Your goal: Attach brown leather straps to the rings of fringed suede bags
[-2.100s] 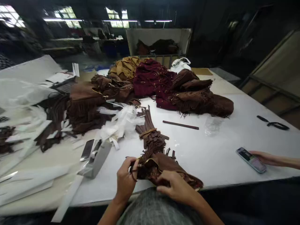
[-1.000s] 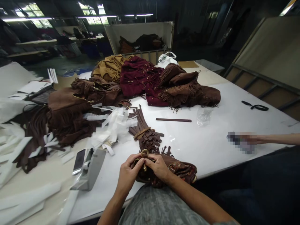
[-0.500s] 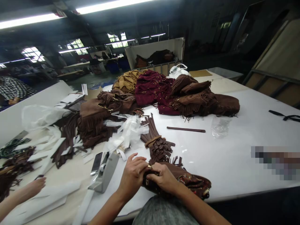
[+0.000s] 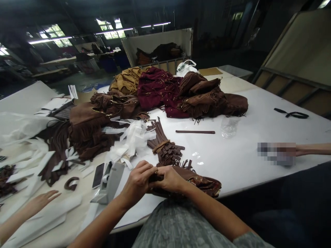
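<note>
A brown bag [image 4: 204, 184] with a patterned lining lies at the table's front edge, against my body. My left hand [image 4: 139, 179] pinches its left end, fingers curled over the rim. Beside it, touching, my right hand [image 4: 169, 179] grips the same end with thumb and fingers closed. What lies between the fingertips is too small to make out. Just beyond the hands is a tied bundle of brown strips [image 4: 168, 151]. A single brown strip [image 4: 195, 132] lies behind it to the right.
Brown fringed bags [image 4: 88, 117], a maroon bag [image 4: 157, 89] and white scraps [image 4: 133, 137] cover the back and left. A grey dispenser [image 4: 111, 182] and phone [image 4: 98, 175] sit left. Another person's hand [image 4: 41, 201] is at far left; another arm [image 4: 314, 149] reaches in from the right.
The view has shifted right. Both my hands stay on the bag's end. At left, the other person's hand has opened beside a curled brown strip; an arm has come into view at right.
</note>
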